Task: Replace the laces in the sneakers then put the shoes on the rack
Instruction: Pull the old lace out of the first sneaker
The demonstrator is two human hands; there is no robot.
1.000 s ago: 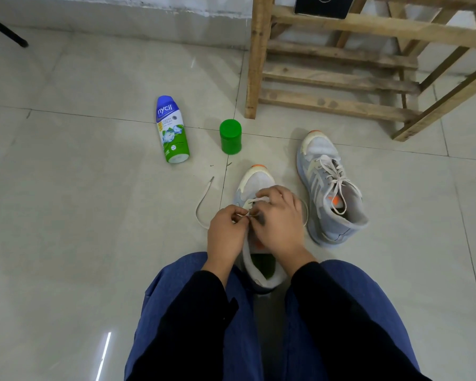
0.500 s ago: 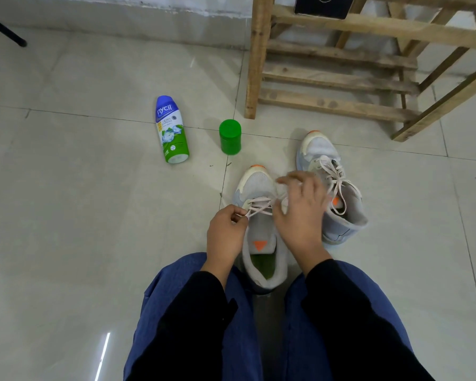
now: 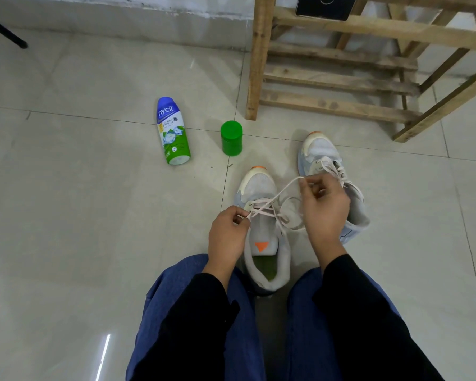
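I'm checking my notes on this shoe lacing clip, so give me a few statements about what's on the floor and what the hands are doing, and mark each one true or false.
1. Both the left hand and the right hand pinch the lace of the near sneaker. True.
2. The Nycil powder bottle stands upright. False: it lies on its side on the floor.
3. The second sneaker sits on the wooden rack. False: it is on the floor in front of the rack, beside the near sneaker.
4. The green jar stands upright on the floor. True.
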